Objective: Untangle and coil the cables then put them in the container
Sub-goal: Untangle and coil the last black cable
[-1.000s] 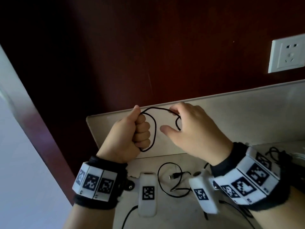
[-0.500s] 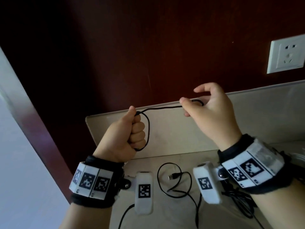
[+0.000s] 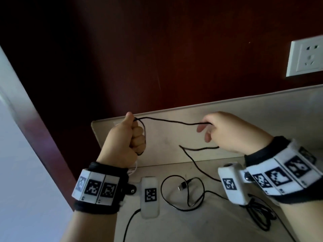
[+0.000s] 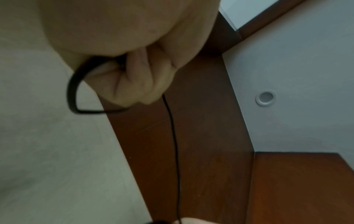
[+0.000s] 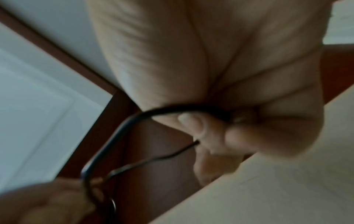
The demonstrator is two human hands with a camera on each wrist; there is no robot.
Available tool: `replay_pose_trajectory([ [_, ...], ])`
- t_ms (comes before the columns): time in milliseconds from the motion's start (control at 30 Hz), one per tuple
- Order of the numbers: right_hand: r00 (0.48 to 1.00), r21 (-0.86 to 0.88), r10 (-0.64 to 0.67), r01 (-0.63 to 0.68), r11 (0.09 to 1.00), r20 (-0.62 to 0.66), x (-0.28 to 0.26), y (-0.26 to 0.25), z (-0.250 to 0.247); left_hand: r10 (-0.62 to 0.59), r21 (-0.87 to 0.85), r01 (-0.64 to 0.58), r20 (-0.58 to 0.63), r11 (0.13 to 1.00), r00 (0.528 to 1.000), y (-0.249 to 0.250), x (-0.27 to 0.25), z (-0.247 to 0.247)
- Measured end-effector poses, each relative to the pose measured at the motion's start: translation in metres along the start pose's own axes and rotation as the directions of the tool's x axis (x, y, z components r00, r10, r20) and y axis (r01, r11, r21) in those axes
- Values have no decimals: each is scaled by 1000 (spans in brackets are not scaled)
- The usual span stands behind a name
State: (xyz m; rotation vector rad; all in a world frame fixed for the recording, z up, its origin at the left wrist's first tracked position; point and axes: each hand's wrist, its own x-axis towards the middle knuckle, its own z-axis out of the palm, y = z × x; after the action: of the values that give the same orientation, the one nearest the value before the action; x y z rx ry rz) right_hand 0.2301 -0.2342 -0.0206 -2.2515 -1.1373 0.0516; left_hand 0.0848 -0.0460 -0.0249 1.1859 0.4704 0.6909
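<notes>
A thin black cable [image 3: 167, 121] stretches between my two raised hands above the beige counter. My left hand [image 3: 129, 137] is a closed fist that grips a small coil of it, with a loop [image 4: 73, 92] curving round the knuckles. My right hand [image 3: 225, 131] pinches the cable [image 5: 172, 111] between thumb and fingertips farther along. From there the slack [image 3: 194, 159] drops to the counter, where its USB end [image 3: 182, 186] lies in a loose loop. No container shows in any view.
A second bundle of black cable [image 3: 260, 215] lies on the counter [image 3: 192, 224] under my right wrist. A white wall socket [image 3: 305, 58] sits at the upper right on the dark red wall. A raised beige backsplash [image 3: 262, 109] runs behind my hands.
My right hand has moved away to the right and slightly down, drawing out a longer span of cable from the left fist. The left hand has kept its coil.
</notes>
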Motion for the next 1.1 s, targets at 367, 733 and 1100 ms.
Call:
replay_pose_trajectory([
  [367, 877, -202, -424, 384, 901, -226, -15, -37, 40, -107, 134, 58, 390, 989, 915, -17, -17, 27],
  [733, 816, -59, -515, 519, 853, -263, -12, -33, 44, -78, 150, -4, 540, 989, 838, -16, -24, 22],
  [1100, 855, 0, -382, 407, 913, -352, 16, 6, 30, -49, -331, 450, 759, 829, 649, 17, -5, -31],
])
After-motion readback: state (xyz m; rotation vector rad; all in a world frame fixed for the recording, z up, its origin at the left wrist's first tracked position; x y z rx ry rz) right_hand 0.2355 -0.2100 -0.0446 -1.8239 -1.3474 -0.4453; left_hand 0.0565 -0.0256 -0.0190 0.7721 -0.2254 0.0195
